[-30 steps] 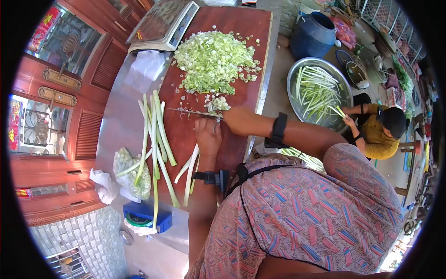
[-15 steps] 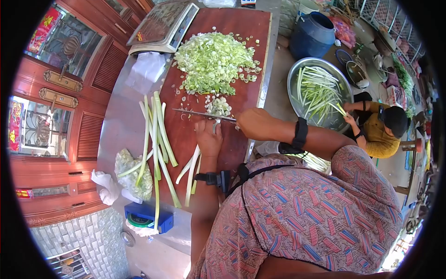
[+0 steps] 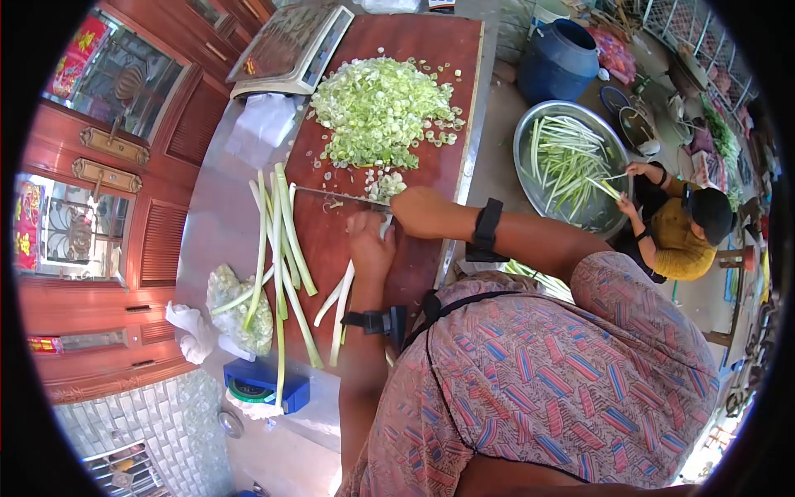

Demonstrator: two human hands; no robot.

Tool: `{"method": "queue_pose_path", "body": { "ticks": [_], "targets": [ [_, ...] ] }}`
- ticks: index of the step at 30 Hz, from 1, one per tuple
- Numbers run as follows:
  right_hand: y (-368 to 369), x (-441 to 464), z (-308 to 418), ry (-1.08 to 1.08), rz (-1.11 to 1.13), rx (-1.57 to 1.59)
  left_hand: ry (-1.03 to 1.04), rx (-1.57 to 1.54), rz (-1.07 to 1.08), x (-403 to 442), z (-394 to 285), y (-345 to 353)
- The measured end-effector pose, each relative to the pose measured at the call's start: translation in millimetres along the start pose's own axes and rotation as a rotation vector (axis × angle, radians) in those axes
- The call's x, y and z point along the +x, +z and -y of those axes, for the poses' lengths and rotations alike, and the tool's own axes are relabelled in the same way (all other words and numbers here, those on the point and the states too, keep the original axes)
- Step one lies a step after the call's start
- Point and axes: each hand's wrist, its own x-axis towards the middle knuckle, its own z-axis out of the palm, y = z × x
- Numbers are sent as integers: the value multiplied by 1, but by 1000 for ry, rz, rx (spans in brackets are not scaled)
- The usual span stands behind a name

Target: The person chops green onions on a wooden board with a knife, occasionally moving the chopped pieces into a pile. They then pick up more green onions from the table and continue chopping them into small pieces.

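Observation:
My right hand (image 3: 421,212) is wrapped round the handle end of a knife (image 3: 335,197), whose blade reaches left across the red-brown cutting board (image 3: 406,273). Just below the blade, my left hand (image 3: 369,243) has its fingers curled over scallion stalks (image 3: 341,311), pressing them to the board. The blade lies close to my left fingertips; whether it touches them I cannot tell. A few fresh slices (image 3: 386,185) sit above the knife. Beyond them spreads a large heap of chopped scallions (image 3: 377,112). Whole scallions (image 3: 286,240) lie on the left side of the board.
A scale (image 3: 290,50) stands at the upper left. A plastic bag of chopped pieces (image 3: 236,306) and a blue scale (image 3: 294,395) are at the lower left. On the right, a co-worker (image 3: 683,228) handles scallions over a metal basin (image 3: 523,153) beside a blue barrel (image 3: 555,62).
My right hand and the knife have shifted left, nearer my left hand, which stays in about the same place. The co-worker's hands have moved apart over the basin's edge.

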Motion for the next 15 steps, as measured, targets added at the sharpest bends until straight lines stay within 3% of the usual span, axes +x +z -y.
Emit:
{"method": "queue_pose_path", "body": {
  "ticks": [5,8,15],
  "targets": [
    [6,4,-10,143,15,69,102,-47,52,-11,5,-12],
    [-4,-3,-10,142,-79,71,73,-51,43,-12,8,-5],
    [-35,-30,0,58,-8,-15,58,8,38,3,1,5]
  ]
}}
